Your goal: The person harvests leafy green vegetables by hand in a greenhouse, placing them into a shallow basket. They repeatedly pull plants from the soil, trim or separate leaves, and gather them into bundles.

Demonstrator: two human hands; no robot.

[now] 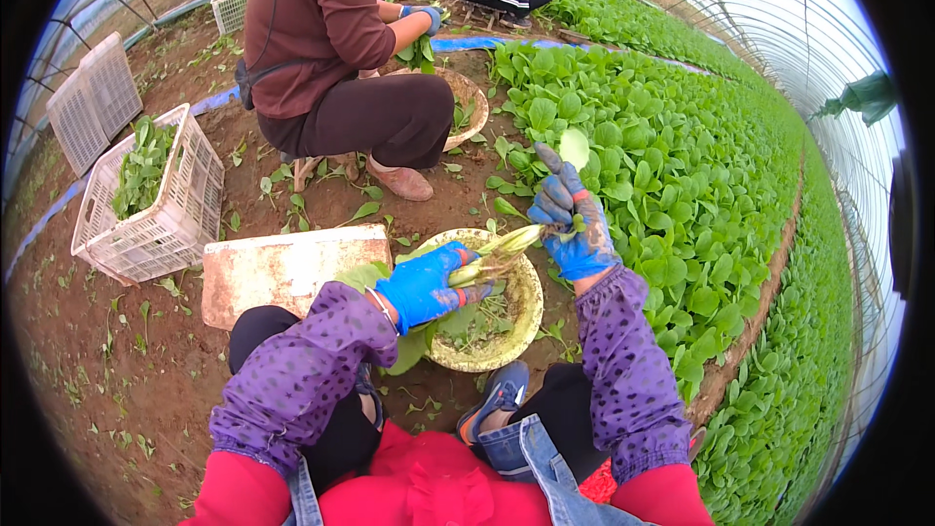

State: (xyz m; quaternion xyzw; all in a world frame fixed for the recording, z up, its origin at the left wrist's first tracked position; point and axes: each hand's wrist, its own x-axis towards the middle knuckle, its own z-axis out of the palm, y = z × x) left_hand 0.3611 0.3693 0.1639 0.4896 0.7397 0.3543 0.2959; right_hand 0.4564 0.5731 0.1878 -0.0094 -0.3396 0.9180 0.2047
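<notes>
A bunch of leafy greens (504, 252) lies across my left hand (431, 285), which is gloved in blue and closed around the pale stems. The leaves hang down at the left, partly hidden behind my glove and sleeve. The roots point right, towards my right hand (573, 223). That hand wears a soiled blue glove; its fingers are curled at the root end, with the index finger stretched out. A small green leaf shows against its palm. Below both hands a yellowish round basin (529, 314) rests on the soil with loose leaves in it.
Left of the basin lies a worn pale box (292, 270). Farther left stand a white plastic crate (150, 234) of greens and another crate (95, 106). A co-worker (321, 36) squats ahead beside another basin (475, 117). Dense green plants (657, 183) fill the bed at right.
</notes>
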